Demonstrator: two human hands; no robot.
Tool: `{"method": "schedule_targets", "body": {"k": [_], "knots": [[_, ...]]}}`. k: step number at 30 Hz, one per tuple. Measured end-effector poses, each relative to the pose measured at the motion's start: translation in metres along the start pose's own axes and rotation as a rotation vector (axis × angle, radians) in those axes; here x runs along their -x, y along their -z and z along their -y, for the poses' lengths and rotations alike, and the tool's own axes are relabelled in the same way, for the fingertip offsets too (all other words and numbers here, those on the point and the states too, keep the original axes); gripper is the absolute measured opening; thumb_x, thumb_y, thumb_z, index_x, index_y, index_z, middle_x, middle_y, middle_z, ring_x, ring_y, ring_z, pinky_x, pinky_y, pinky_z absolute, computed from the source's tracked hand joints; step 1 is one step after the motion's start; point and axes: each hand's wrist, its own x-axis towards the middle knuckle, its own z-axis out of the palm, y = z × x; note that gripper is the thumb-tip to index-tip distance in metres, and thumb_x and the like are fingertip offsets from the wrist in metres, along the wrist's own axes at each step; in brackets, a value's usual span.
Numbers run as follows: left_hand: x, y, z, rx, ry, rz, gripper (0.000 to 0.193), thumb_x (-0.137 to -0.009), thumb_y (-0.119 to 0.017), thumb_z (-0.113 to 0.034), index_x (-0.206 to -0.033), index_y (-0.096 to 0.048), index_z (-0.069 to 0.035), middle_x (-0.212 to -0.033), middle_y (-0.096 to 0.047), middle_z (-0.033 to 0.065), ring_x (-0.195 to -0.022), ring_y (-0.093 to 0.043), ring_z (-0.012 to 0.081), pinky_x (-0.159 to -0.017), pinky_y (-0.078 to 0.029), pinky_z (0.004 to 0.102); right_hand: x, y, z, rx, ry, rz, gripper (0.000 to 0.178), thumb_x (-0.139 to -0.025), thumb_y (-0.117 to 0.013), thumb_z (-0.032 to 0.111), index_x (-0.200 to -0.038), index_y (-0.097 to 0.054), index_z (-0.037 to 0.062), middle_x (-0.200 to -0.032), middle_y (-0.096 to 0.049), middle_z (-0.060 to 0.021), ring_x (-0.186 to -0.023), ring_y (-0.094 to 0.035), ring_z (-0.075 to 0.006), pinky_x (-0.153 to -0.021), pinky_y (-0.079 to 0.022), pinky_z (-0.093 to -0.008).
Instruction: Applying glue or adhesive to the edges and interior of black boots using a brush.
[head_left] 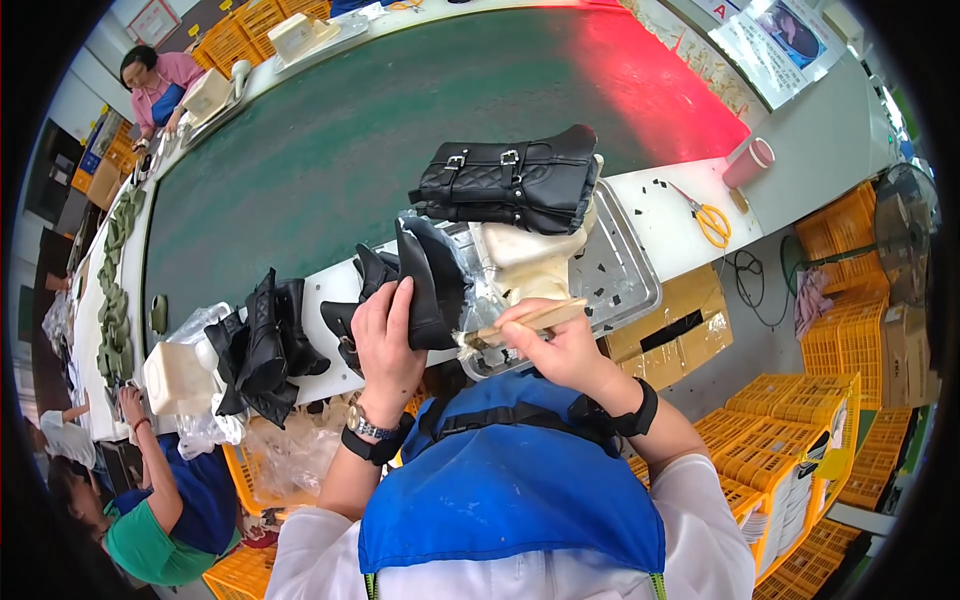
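My left hand (pixel 388 335) grips a black leather boot upper (pixel 432 285), whose pale lining shows along its opened edge. In my right hand (pixel 565 345) is a brush with a flat wooden handle (pixel 545 315). Its pale, frayed bristles touch or nearly touch the lower edge of the upper. More black leather lies just beyond my left hand, partly hidden by it. Behind the brush, a cream plastic container (pixel 530 252) sits in a metal tray (pixel 640 265) strewn with black scraps. Black boot uppers with buckles and quilted panels (pixel 505 175) lie across the container's top.
A green conveyor belt (pixel 300 170) runs beyond the white ledge. More black uppers (pixel 265 345) lie left; yellow-handled scissors (pixel 712 224) and a pink cup (pixel 748 162) are right. Yellow crates (pixel 770 430) stand lower right. One co-worker (pixel 165 500) is at lower left, another (pixel 160 85) at far left.
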Motion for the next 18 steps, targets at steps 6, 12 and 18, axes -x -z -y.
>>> {"method": "schedule_targets", "body": {"k": [6, 12, 18], "knots": [[-0.001, 0.003, -0.002, 0.018, 0.003, -0.023, 0.07, -0.057, -0.069, 0.004, -0.122, -0.045, -0.002, -0.112, -0.053, 0.0161, -0.102, -0.051, 0.0321, -0.087, -0.038, 0.0398, -0.004, 0.011, -0.022, 0.132, 0.129, -0.084, 0.008, -0.081, -0.062, 0.007, -0.083, -0.063, -0.0004, -0.075, -0.064, -0.0057, -0.063, -0.058, -0.0122, -0.058, -0.046, -0.0246], [0.001, 0.009, -0.005, 0.104, 0.025, 0.162, 0.071, -0.055, -0.07, 0.002, -0.122, -0.046, -0.002, -0.112, -0.054, 0.0151, -0.1, -0.052, 0.0315, -0.086, -0.039, 0.0393, -0.011, 0.013, -0.021, 0.417, 0.348, -0.166, 0.007, -0.075, -0.065, 0.003, -0.082, -0.063, 0.0005, -0.074, -0.063, -0.0092, -0.06, -0.06, -0.0183, -0.055, -0.046, -0.0253], [0.001, 0.009, -0.002, 0.214, 0.028, 0.214, 0.072, -0.056, -0.073, -0.001, -0.122, -0.044, -0.003, -0.111, -0.054, 0.0156, -0.098, -0.053, 0.0325, -0.088, -0.039, 0.0394, -0.016, 0.015, -0.026, 0.514, 0.402, -0.19, 0.01, -0.074, -0.066, 0.002, -0.084, -0.063, 0.0012, -0.073, -0.063, -0.0099, -0.06, -0.061, -0.0193, -0.054, -0.046, -0.0262]]}}
